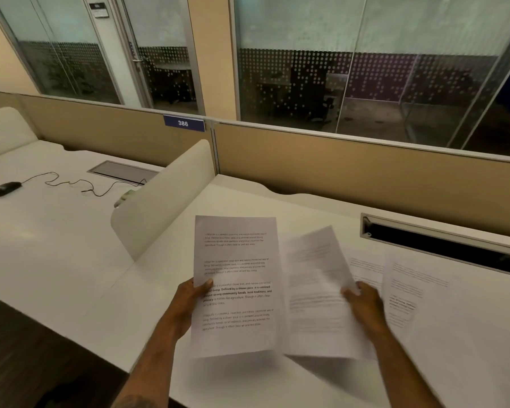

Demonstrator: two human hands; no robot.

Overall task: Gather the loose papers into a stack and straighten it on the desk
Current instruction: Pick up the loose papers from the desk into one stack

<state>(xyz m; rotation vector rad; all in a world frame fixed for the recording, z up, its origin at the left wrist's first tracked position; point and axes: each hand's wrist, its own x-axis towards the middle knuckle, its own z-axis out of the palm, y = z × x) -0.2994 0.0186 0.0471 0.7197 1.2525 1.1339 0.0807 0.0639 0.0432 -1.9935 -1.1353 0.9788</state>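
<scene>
My left hand [190,301] grips the left edge of a printed white sheet [239,260], held up above the white desk [165,290]. Just to its right, my right hand [365,304] pinches the right edge of a second sheet [315,290], which is blurred and lifted off the desk. Two more printed sheets lie flat on the desk further right: one [365,269] partly hidden behind my right hand, the other [418,290] overlapping it.
An open cable slot [439,245] is sunk into the desk at the back right. A beige divider panel [165,195] stands at the left, with a black mouse [6,188] and its cord on the neighbouring desk. A tan partition [365,169] runs along the back.
</scene>
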